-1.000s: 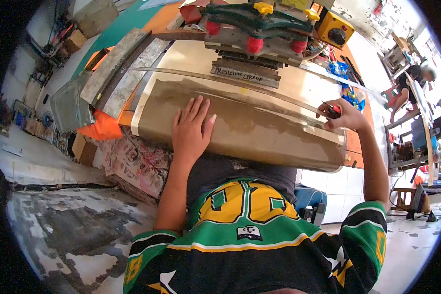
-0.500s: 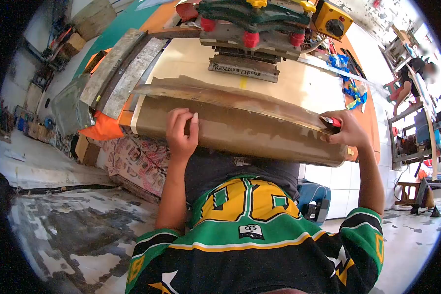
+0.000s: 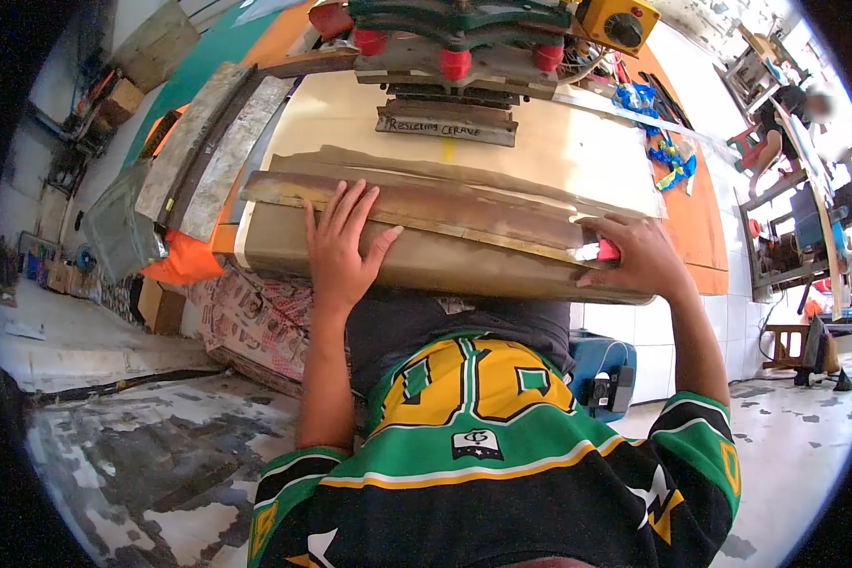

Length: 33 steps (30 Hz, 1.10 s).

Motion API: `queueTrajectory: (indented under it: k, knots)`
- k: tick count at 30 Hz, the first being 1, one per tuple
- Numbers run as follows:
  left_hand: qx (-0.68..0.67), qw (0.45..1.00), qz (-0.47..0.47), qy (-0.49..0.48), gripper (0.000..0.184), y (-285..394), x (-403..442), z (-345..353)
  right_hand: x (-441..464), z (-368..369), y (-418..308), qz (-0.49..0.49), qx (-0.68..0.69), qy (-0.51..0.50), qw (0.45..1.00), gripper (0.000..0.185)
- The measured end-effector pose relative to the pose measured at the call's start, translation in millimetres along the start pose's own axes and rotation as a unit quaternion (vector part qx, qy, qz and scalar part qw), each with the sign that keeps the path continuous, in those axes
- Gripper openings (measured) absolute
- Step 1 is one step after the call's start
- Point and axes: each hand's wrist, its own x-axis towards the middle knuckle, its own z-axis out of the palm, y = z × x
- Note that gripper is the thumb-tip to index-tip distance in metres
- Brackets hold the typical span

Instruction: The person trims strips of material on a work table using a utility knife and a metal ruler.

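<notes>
A brown sheet (image 3: 445, 254) lies over a cream board (image 3: 331, 114) and drapes toward my lap over its front edge. Across the sheet runs a long brown bar with a straight edge (image 3: 445, 210), slightly slanted. My left hand (image 3: 343, 248) rests on the bar's left part, fingers spread and pressing on its top. At the bar's right end my right hand (image 3: 639, 254) is closed around a small red-and-white tool (image 3: 596, 250). Its tip is near the bar's edge, and the fingers hide most of its shape.
A press with red knobs (image 3: 454, 64) and a plate lettered in marker (image 3: 445, 125) stands behind the sheet. Grey metal bars (image 3: 227, 156) lie left; blue-and-yellow scraps (image 3: 672, 163) lie right. Another person (image 3: 786, 118) is at a far-right bench.
My left hand has gone from curled on the sheet to flat on the bar. My right hand and its tool have shifted left. The view has shifted slightly.
</notes>
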Motion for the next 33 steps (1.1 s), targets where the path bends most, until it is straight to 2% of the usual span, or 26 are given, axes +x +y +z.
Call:
queueTrajectory:
  k: [8, 10, 11, 13, 17, 24, 26, 27, 30, 31, 33]
  knots:
    - [-0.041, 0.999, -0.019, -0.009, 0.052, 1, 1, 2, -7, 5, -1, 0.055, -0.002, -0.025, 0.998, 0.07]
    - [-0.049, 0.999, -0.015, -0.007, 0.052, -1, 0, 3, -6, 2, 1, 0.049, 0.002, -0.043, 0.998, 0.069]
    - [-0.049, 0.999, -0.018, -0.008, 0.052, -1, -1, 4, -8, 7, 8, 0.013, -0.002, -0.007, 1.0, 0.069]
    - [-0.052, 0.998, -0.018, -0.009, 0.052, 2, 0, 4, -9, 10, 14, 0.006, 0.007, -0.009, 1.0, 0.07]
    - [-0.006, 1.0, 0.0, -0.008, 0.05, 3, 3, 3, -13, 10, 20, -0.015, 0.025, -0.008, 1.0, 0.073]
    - [-0.003, 0.999, -0.013, -0.035, 0.046, 7, 5, -1, -16, 10, 15, 0.021, 0.037, -0.017, 0.999, 0.068]
    - [-0.004, 0.999, -0.008, -0.033, 0.045, 6, 5, 1, -18, 13, 23, -0.015, 0.047, 0.035, 0.998, 0.067]
    - [-0.003, 0.999, -0.009, -0.03, 0.045, 6, 4, 2, -18, 12, 21, -0.006, 0.031, 0.04, 0.999, 0.06]
    - [0.001, 0.999, -0.005, -0.034, 0.044, 7, 5, 1, -18, 4, 15, 0.021, 0.041, 0.032, 0.998, 0.058]
    - [0.001, 0.999, -0.007, -0.041, 0.044, 7, 5, 1, -20, 1, 15, 0.012, 0.056, 0.064, 0.996, 0.048]
    - [-0.012, 0.999, -0.005, -0.039, 0.044, 6, 4, 2, -26, -5, 26, 0.017, 0.073, 0.071, 0.995, 0.043]
